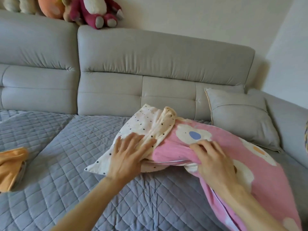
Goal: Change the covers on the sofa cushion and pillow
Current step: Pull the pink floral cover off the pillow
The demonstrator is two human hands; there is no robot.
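Left hand: fingers spread wide, laid flat on the cream black-dotted fabric pillow. Right hand: fingers curled, opening edge of the pink flower-print fabric cover gripped. Pillow lies on the blue-grey quilted sofa seat, roughly half sheathed.

Risk: dotted fabric is bunched at the mouth, so a pull without the flat hand's hold would likely jam it.

Zip only partly seen. Cover's near end cut off. Orange cloth at the frame edge not identified.

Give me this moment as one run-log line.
left hand: flat on dotted pillow | right hand: grips pink floral cover edge | state: pillow partly inside cover
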